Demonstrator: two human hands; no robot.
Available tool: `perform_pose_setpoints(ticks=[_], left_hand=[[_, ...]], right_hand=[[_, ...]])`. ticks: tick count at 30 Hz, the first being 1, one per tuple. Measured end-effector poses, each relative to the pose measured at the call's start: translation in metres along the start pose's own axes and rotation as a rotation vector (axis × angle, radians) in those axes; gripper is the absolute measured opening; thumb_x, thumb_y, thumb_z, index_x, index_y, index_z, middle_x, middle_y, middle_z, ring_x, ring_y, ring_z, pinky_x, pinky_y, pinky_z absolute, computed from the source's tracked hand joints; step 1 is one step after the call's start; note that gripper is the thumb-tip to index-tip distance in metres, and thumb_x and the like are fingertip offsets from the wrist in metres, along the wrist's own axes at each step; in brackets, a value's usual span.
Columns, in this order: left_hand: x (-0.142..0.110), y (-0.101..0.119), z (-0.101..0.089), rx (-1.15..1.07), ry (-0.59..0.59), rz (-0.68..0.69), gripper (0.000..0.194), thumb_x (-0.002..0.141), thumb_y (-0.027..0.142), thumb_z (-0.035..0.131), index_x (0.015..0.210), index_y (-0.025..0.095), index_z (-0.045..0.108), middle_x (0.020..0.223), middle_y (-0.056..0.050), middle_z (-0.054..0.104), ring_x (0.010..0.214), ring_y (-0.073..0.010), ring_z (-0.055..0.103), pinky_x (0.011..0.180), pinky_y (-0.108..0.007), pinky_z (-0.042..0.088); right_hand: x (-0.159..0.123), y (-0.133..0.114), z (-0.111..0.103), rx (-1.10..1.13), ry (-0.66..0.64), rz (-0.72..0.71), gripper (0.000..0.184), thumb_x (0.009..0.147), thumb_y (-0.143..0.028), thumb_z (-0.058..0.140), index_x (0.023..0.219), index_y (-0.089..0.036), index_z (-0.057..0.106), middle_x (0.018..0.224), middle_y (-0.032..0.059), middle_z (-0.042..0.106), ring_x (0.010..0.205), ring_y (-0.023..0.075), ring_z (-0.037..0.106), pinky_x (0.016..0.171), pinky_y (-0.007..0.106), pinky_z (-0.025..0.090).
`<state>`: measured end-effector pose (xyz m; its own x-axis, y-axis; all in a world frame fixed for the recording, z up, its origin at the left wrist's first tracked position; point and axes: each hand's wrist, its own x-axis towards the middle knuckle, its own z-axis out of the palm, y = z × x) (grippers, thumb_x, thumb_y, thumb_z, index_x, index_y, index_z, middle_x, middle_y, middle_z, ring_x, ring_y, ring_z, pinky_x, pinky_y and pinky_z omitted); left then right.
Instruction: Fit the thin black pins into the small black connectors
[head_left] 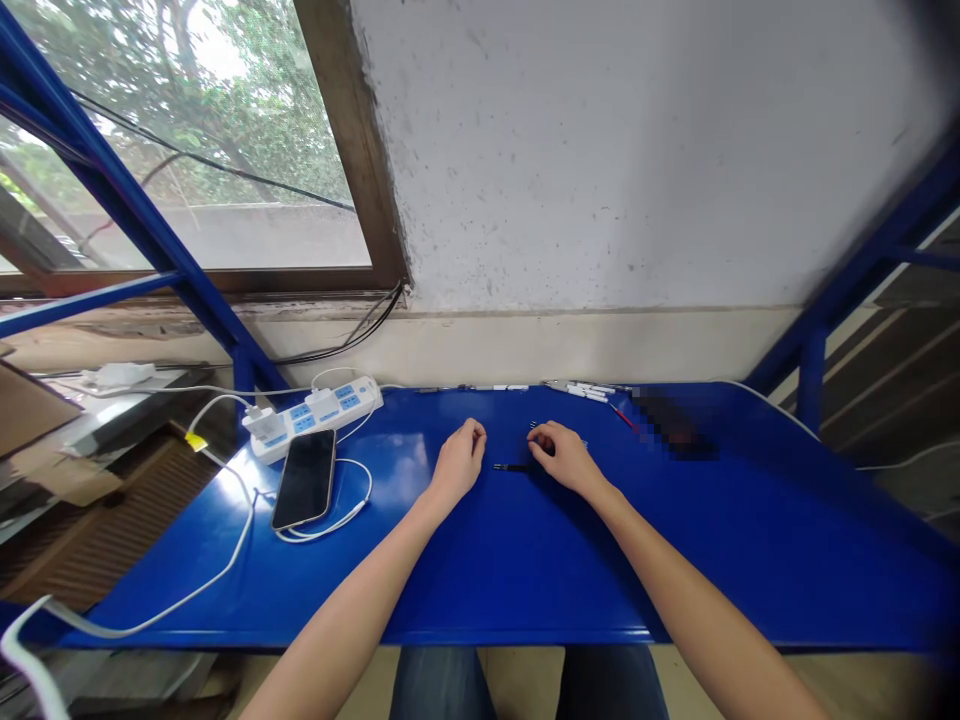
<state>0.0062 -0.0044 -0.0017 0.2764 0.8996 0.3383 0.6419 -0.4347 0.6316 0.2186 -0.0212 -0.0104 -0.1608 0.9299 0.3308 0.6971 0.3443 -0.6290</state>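
A blue metal bench carries a black smartphone and a looped white cable, left of the left hand, with a white power strip beyond them. A small black part lies just beside the right hand, and small white pieces lie along the far edge beyond it.

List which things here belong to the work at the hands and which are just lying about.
At the hands: left hand; right hand; small black rod; small metal bits.

Lying about: smartphone; white power strip; white charging cable; white sticks.
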Motion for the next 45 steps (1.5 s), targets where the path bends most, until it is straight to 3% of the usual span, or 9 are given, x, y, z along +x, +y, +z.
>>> perform_pose_setpoints(ticks=[4, 9, 19, 27, 32, 37, 45], left_hand=[[-0.001, 0.002, 0.002, -0.066, 0.0, 0.014, 0.008, 0.088, 0.02, 0.043, 0.084, 0.021, 0.049, 0.071, 0.001, 0.053, 0.061, -0.0137, 0.049, 0.06, -0.024, 0.035], [0.0, 0.002, 0.003, -0.095, 0.022, 0.043, 0.006, 0.084, 0.016, 0.047, 0.085, 0.02, 0.051, 0.074, 0.001, 0.053, 0.063, -0.0124, 0.048, 0.063, -0.024, 0.037], [0.0, 0.001, 0.004, -0.086, 0.011, 0.084, 0.014, 0.083, 0.015, 0.047, 0.091, 0.019, 0.057, 0.079, 0.0, 0.053, 0.064, -0.0115, 0.048, 0.065, -0.024, 0.04], [0.002, 0.003, 0.006, -0.252, -0.018, -0.021, 0.012, 0.082, 0.022, 0.051, 0.087, 0.018, 0.061, 0.073, -0.001, 0.058, 0.062, -0.0127, 0.052, 0.06, -0.024, 0.04], [0.004, 0.001, 0.007, -0.407, -0.045, -0.139, 0.014, 0.078, 0.028, 0.057, 0.085, 0.017, 0.063, 0.076, -0.003, 0.062, 0.069, -0.015, 0.058, 0.064, -0.026, 0.044], [0.006, 0.0, 0.005, -0.56, -0.035, -0.223, 0.023, 0.078, 0.038, 0.058, 0.084, 0.017, 0.062, 0.067, -0.001, 0.058, 0.062, -0.0128, 0.054, 0.056, -0.024, 0.041], [0.006, 0.005, 0.004, -0.809, -0.053, -0.353, 0.042, 0.081, 0.057, 0.052, 0.067, 0.018, 0.049, 0.05, 0.005, 0.044, 0.043, -0.0078, 0.041, 0.042, -0.02, 0.03]], right_hand=[[0.001, 0.014, -0.002, -0.212, 0.145, 0.123, 0.014, 0.078, -0.013, 0.054, 0.087, -0.017, 0.064, 0.078, 0.0038, 0.055, 0.077, 0.0182, 0.049, 0.07, 0.028, 0.039], [-0.001, 0.018, -0.004, -0.379, 0.129, 0.203, 0.017, 0.078, -0.012, 0.056, 0.091, -0.016, 0.065, 0.086, 0.0067, 0.056, 0.082, 0.0204, 0.048, 0.073, 0.029, 0.038], [-0.002, 0.014, -0.006, -0.423, 0.071, 0.244, 0.007, 0.079, -0.014, 0.059, 0.085, -0.016, 0.064, 0.085, 0.0076, 0.057, 0.083, 0.0215, 0.048, 0.074, 0.029, 0.036], [0.0, 0.016, -0.004, -0.356, 0.055, 0.207, 0.008, 0.079, -0.014, 0.059, 0.073, -0.017, 0.063, 0.082, 0.0077, 0.058, 0.081, 0.0216, 0.049, 0.072, 0.03, 0.036], [0.002, 0.013, -0.004, -0.056, 0.054, 0.208, 0.009, 0.079, -0.02, 0.055, 0.072, -0.019, 0.06, 0.072, 0.0029, 0.062, 0.069, 0.0173, 0.055, 0.065, 0.027, 0.038], [0.003, 0.006, -0.008, 0.341, 0.074, 0.268, 0.017, 0.077, -0.034, 0.055, 0.07, -0.019, 0.059, 0.067, 0.0006, 0.062, 0.064, 0.0151, 0.057, 0.063, 0.026, 0.041], [0.005, 0.0, -0.011, 0.827, 0.077, 0.432, 0.038, 0.067, -0.053, 0.067, 0.071, -0.017, 0.057, 0.053, -0.0053, 0.044, 0.047, 0.0079, 0.038, 0.047, 0.023, 0.028]])
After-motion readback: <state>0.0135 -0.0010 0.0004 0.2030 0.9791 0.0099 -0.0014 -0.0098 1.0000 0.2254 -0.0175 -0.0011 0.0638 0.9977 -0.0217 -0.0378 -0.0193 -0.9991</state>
